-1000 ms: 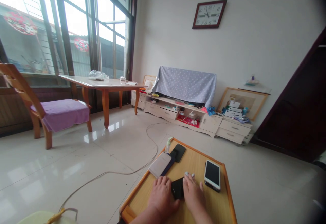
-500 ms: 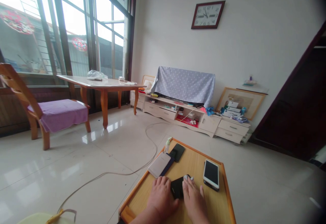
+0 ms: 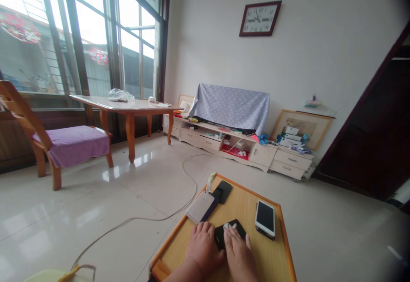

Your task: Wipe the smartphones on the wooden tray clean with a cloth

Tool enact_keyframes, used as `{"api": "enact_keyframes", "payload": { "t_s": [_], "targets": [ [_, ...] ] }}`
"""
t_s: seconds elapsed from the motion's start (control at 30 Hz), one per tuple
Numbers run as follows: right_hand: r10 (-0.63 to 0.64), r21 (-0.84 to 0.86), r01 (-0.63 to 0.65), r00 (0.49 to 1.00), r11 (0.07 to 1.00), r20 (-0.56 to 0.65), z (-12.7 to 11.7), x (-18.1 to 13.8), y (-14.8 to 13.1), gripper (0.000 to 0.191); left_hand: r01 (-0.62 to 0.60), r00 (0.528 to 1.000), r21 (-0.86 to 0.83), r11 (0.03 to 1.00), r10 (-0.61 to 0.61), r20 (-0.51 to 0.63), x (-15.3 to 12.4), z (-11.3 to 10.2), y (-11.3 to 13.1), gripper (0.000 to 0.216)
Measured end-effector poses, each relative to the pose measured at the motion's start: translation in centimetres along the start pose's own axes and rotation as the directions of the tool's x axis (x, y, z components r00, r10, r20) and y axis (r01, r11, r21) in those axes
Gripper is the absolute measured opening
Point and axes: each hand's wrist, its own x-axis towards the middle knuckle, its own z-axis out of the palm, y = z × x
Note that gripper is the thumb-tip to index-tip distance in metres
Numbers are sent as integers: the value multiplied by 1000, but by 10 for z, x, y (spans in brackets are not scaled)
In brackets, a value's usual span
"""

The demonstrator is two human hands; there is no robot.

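Note:
A black phone lies flat on the small wooden table. My left hand rests at its left end, fingers bent and thumb along the near edge, gripping it against the tabletop. Across the phone's surface lies my right hand, its fingers pressed together over a small white wad of cloth or tissue. Most of that wad is hidden under the fingers. Just beyond my left hand are a silver phone and a dark phone, partly overlapping a dark blue one.
A white phone sits on another dark one at the table's right side. A small clear pump bottle stands at the far left corner. The wooden table has a raised rim. A cable runs across the floor.
My right hand has slid left over the black phone with the white wad, uncovering the phone's right end. My left hand has stayed in place.

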Motion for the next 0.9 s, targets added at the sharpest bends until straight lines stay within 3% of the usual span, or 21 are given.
{"api": "enact_keyframes", "payload": {
  "t_s": [0.13,0.37,0.57,0.67,0.9],
  "targets": [
    [97,-63,-101,994,993,-59,1,7,11,59,20,999,4,1000,-20,31,-1,-5,4,55],
    [-128,19,127,990,992,64,7,-20,-23,53,-6,999,1,1000,6,36,1,0,-3,45],
    [49,-52,-51,998,997,-37,-5,-5,11,54,-15,999,-10,1000,14,-30,1,7,-6,56],
    [88,-74,-92,995,993,-51,-4,-2,15,56,-22,999,-19,1000,21,-38,1,9,-7,56],
    [-128,26,126,987,992,93,7,-26,-18,54,-28,999,-12,1000,28,-22,4,12,-11,44]
  ]
}}
